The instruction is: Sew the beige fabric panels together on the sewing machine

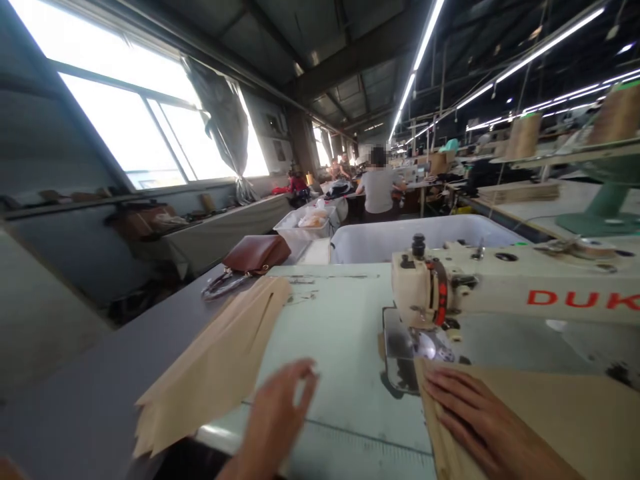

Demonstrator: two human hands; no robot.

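My right hand (470,413) lies flat with its fingers stretched over a tan fabric piece (565,407). The left edge of that piece is folded, and its top corner lies just in front of the sewing machine's needle area (433,347). My left hand (280,407) hovers over the pale green table top (340,333), thumb and fingertips brought together in a pinch. Motion blurs it, and anything between the tips is too small to make out. Left of that hand, a stack of tan fabric pieces (215,367) overhangs the table's edge; the top one has a dark slit.
A brown leather bag (257,253) sits beyond the stack. Behind the table stands a large white bin (420,233), with a smaller white tub (307,220) to its left. The sewing machine arm (510,280) spans the right. A co-worker (379,190) sits ahead, back turned.
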